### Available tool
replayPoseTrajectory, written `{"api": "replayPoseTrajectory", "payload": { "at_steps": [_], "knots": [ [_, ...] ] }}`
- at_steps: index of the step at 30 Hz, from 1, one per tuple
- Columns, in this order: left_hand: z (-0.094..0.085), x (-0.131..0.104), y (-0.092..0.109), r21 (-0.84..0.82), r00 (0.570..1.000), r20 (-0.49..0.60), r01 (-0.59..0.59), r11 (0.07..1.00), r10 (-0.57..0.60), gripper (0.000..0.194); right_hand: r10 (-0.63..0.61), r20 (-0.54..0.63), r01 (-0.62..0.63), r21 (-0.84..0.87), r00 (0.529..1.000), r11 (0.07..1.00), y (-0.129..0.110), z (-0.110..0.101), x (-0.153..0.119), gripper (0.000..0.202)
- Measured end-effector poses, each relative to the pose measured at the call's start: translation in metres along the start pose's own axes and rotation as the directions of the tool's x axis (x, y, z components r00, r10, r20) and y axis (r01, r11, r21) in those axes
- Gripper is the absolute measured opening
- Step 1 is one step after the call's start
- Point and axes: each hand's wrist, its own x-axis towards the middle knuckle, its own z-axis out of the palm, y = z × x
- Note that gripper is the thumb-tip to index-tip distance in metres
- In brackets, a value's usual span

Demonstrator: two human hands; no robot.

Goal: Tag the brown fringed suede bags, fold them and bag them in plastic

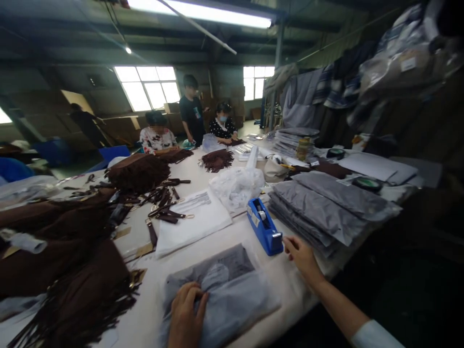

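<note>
1. The flat grey fabric piece in a cloudy clear plastic bag point(242, 295) lies on the pale tabletop point(148, 309) right in front of me; my left hand point(186, 311) rests on its near-left part, fingers bent, thumb slightly apart; I cannot tell whether they pinch any film.
2. My right hand point(300, 253) is at the front end of the blue plastic tape dispenser point(264, 227), thumb and fingertips drawn narrow; whether tape is between them I cannot tell.
3. I judge the bagged piece light, soft and floppy; the film looks slick, so it may slide or crease under a fingertip tug; a broad palm should steady it better, and for lifting I would support both sides from underneath.
4. The dispenser looks stiff and probably heavier; its base is the place to hold, clear of the front end, where a cutting edge could nick skin; tape is best taken by its very end.
</note>
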Motion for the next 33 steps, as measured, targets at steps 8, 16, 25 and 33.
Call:
{"api": "replayPoseTrajectory", "payload": {
  "at_steps": [8,16,25,33],
  "knots": [
    [0.008,0.005,-0.021,0.065,0.970,-0.087,-0.222,0.973,0.227,0.019,-0.130,-0.035,0.129,-0.047,0.991,0.991,-0.024,0.011,0.047,0.041],
    [0.012,0.003,-0.024,0.077,0.971,-0.096,-0.212,0.974,0.219,0.017,-0.216,-0.170,0.197,-0.120,0.962,0.973,0.000,0.000,0.004,0.030],
    [0.013,0.003,-0.027,0.090,0.969,-0.102,-0.218,0.972,0.226,0.020,-0.174,0.020,0.174,0.012,0.984,0.985,-0.026,0.001,0.041,0.042],
    [0.004,-0.002,-0.004,0.000,0.999,-0.042,-0.028,1.000,0.028,0.020,-0.169,-0.204,0.162,-0.052,0.964,0.985,0.002,0.003,0.002,0.048]
  ]
}}
